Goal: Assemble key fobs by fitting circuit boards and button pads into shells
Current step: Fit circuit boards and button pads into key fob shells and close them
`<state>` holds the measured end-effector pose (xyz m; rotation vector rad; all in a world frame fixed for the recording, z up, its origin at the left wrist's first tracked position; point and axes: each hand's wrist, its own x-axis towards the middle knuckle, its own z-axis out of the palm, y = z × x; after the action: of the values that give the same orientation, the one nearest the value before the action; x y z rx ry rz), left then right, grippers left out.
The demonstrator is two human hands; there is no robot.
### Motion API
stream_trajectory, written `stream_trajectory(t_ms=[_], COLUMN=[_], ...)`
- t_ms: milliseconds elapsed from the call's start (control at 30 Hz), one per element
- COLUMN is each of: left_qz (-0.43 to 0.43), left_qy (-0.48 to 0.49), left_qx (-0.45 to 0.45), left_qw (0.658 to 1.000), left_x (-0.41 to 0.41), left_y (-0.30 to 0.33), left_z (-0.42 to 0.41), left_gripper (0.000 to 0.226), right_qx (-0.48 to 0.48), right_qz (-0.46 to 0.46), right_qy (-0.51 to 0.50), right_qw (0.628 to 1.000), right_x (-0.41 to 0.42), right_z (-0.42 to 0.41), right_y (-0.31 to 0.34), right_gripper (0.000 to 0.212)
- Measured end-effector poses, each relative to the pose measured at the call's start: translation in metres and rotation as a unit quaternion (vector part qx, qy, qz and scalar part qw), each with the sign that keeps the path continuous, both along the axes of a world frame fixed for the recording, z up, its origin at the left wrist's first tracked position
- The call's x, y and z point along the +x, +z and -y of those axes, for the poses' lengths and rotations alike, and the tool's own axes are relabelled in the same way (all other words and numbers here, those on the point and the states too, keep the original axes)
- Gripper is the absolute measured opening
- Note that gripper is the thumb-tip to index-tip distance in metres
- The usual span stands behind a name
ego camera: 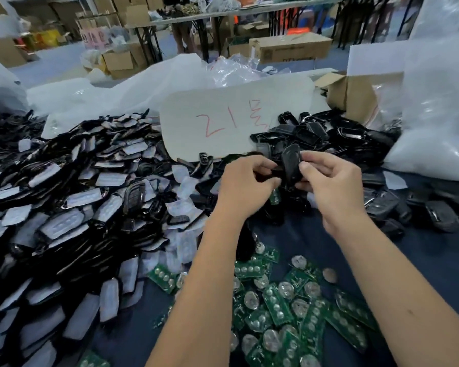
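We had the black shell (292, 165) raised between both hands above the dark blue table (421, 260), in front of the white card with red marks (236, 120). Our right hand (329, 181) pinched its right edge between thumb and fingertips, narrow and firm, while our left hand (245, 185) curled round a dark piece against the shell's left side; whether that piece was a button pad we could not tell. The green circuit boards (289, 300) lay scattered below our forearms, well apart from the shell, and the covered parts (77, 221) were heaped to the left. We judged the risk to be a skewed fit: pressing with the piece misaligned could jam it or pop the shell out of so slight a pinch into the pile of black shells (329, 133) behind, where it would be lost among its likes
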<state>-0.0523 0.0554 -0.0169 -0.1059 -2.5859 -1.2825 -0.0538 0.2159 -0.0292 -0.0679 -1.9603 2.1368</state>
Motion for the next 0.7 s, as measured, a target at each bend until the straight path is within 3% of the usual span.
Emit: stream_trajectory(t_ms=[200, 367, 700], left_qz=[0.007, 0.066, 0.118], left_qy=[-0.030, -0.069, -0.107], left_qx=[0.191, 0.322, 0.361], left_qw=[0.981, 0.942, 0.919], left_x=[0.000, 0.006, 0.010], left_y=[0.002, 0.008, 0.016], left_z=[-0.007, -0.004, 0.004], left_gripper=[0.011, 0.017, 0.010], right_qx=[-0.058, -0.126, -0.226], right_qz=[-0.004, -0.006, -0.013], right_qy=[0.057, 0.115, 0.192], right_qw=[0.997, 0.985, 0.955], right_x=[0.000, 0.000, -0.001], right_z=[0.002, -0.003, -0.007], right_y=[-0.008, -0.006, -0.005], right_gripper=[0.018, 0.025, 0.045])
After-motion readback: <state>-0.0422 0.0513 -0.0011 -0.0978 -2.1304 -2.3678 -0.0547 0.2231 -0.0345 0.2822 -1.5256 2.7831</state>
